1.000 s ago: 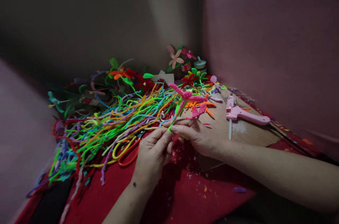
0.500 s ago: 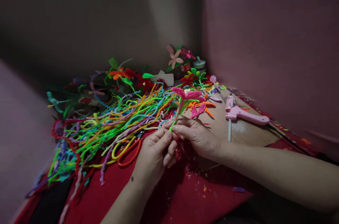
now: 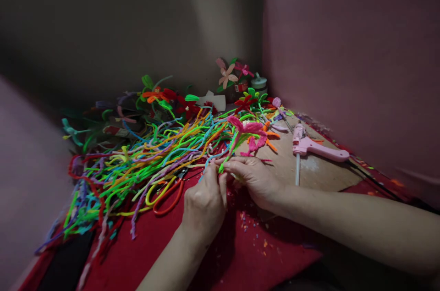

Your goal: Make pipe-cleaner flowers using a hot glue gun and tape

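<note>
Between both hands I have a pipe-cleaner flower [image 3: 246,127] with dark pink petals and a pale centre, tilted up and to the right. Its green stem runs down to my fingertips. My left hand [image 3: 206,197] pinches the lower end of that stem, its back turned up so that some fingers are hidden. From the right, my right hand [image 3: 256,178] grips the stem just above, thumb and forefinger closed on it. A pair of scissors [image 3: 168,197] with red and yellow handles lies left of my left hand, partly under pipe cleaners.
A heap of coloured pipe cleaners [image 3: 151,153] spreads over the left side. On a brown board [image 3: 319,174] at right stands a pink glue gun [image 3: 304,144], its cord trailing right. Finished flowers [image 3: 227,75] and a lidded jar [image 3: 259,82] stand at the back against the walls.
My left hand has rolled over, so its back now faces up at the stem's lower end. The flower has shifted slightly right and tipped, and my right hand has moved little.
</note>
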Available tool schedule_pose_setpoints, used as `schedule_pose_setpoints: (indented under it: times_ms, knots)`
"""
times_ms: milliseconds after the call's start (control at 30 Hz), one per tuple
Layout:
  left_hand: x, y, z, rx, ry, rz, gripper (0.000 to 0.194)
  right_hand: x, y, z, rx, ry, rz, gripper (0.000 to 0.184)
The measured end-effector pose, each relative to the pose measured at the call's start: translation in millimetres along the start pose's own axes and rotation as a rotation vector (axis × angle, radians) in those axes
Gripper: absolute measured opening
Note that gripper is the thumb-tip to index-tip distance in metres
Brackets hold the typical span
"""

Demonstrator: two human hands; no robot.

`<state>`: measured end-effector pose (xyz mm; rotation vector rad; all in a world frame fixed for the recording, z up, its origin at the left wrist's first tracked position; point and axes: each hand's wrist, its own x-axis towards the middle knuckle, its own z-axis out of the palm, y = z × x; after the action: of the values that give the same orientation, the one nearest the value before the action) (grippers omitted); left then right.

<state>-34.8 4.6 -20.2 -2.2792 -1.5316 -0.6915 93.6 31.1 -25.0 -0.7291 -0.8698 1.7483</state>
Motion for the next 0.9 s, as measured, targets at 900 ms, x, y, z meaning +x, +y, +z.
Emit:
schedule_pose_setpoints:
  times_ms: [900]
  knots:
    - [15,2,-19.7,-1.635,-0.367,-0.878,0.015,6,-3,-8,-0.131,-0.238,-0.131,0.018]
